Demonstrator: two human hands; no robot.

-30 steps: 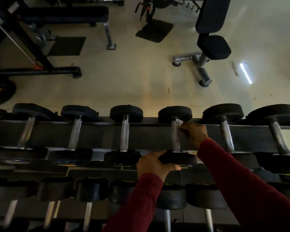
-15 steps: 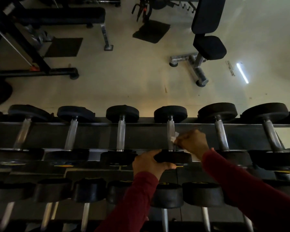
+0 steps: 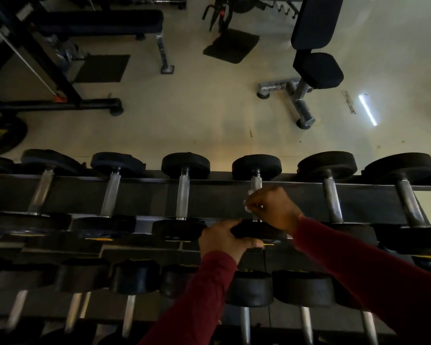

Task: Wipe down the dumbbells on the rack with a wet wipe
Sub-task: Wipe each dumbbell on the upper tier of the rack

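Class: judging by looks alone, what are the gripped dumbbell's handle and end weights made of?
Handle: likely steel, bright silvery, apparently knurled like its neighbours. End weights: probably rubber-coated, matte black, no shine. The right hand holds the wet wipe on the handle.

A row of dumbbells is laid across the upper shelf of the rack, handles running 12 to 6 o'clock. A second row is set on the lower shelf, toward 6 o'clock. Beyond the rack, a flat bench is placed at 11 o'clock and an incline bench at 1 o'clock.
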